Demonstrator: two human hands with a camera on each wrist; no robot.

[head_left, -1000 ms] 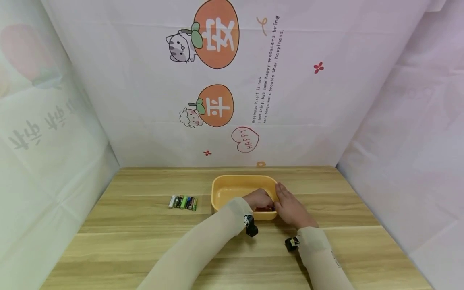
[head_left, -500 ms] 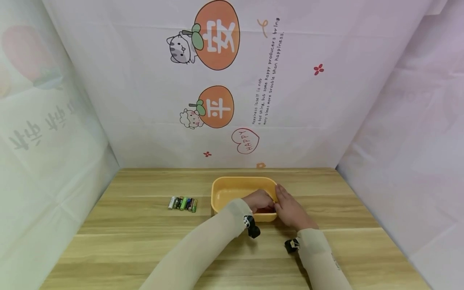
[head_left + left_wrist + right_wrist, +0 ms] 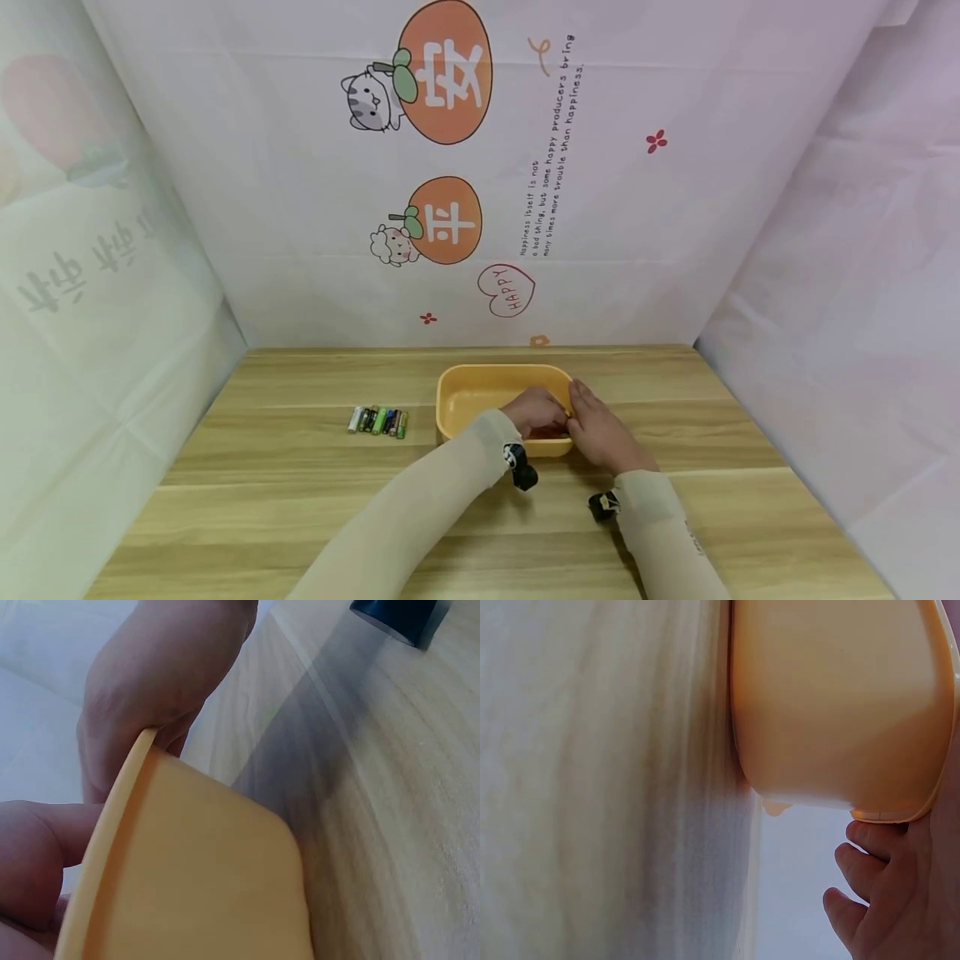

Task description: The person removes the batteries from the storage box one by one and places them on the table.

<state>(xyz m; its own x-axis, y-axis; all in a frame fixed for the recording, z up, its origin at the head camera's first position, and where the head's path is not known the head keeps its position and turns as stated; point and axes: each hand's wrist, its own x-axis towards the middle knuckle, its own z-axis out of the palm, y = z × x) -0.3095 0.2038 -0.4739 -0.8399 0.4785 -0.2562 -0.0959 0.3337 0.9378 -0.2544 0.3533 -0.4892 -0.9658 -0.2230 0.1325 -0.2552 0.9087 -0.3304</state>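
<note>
In the head view, a yellow plastic bin (image 3: 465,404) stands on the wooden table. My left hand (image 3: 534,408) reaches down inside its right part, fingers bent toward the right wall; I cannot tell what they hold. A small dark reddish patch shows beneath that hand. My right hand (image 3: 606,433) holds the bin's right wall, thumb at the rim and fingers along the outside. In the left wrist view, the bin's outer wall (image 3: 202,877) hides part of my left hand (image 3: 30,870). The right wrist view has my right hand's fingers (image 3: 870,870) by the rim.
To the left of the bin, several batteries (image 3: 378,421) lie side by side in a row on the wooden table (image 3: 300,500). A white printed cloth (image 3: 600,250) rises behind the table, with white cloth at both sides. A small black camera sits on each wrist.
Inside the bin, my left hand has shifted slightly, its fingers now a little nearer the right wall and the right thumb. The right hand, bin and battery row stay in place.
</note>
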